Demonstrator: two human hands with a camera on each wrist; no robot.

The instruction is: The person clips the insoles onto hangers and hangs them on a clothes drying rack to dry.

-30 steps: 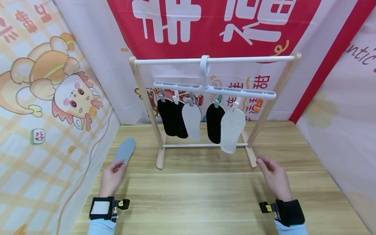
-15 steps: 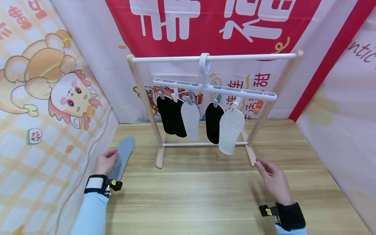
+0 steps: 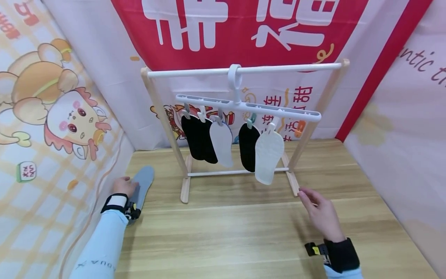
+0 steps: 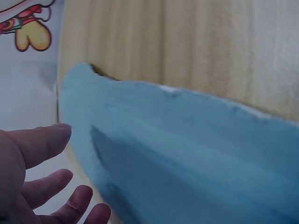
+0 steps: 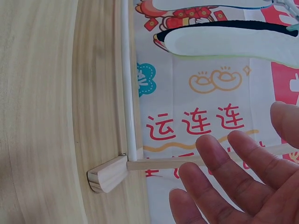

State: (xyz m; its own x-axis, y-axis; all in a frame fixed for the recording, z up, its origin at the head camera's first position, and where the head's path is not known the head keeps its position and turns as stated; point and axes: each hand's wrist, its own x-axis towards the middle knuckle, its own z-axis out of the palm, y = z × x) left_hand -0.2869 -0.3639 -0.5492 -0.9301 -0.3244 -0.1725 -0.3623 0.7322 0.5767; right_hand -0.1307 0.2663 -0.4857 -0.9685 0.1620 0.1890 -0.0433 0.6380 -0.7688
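In the head view, a blue-grey insole lies at the table's left edge. My left hand is over its outer side, and in the left wrist view the thumb and loosely bent fingers are spread apart right at the rim of the insole. My right hand holds nothing; its relaxed fingers are close to the right foot of a wooden rack. From that rack hangs a white hanger with black insoles and white insoles clipped on by clothespegs.
The rack's white top rod carries the hanger's hook, and a lower rod joins the feet. Between the third and fourth insoles is a gap. Printed cloth walls close in the wooden table at the sides and back.
My left hand has moved left and forward, from the insole's near end to its outer side. The right hand has stayed by the rack's foot. The head view has shifted slightly.
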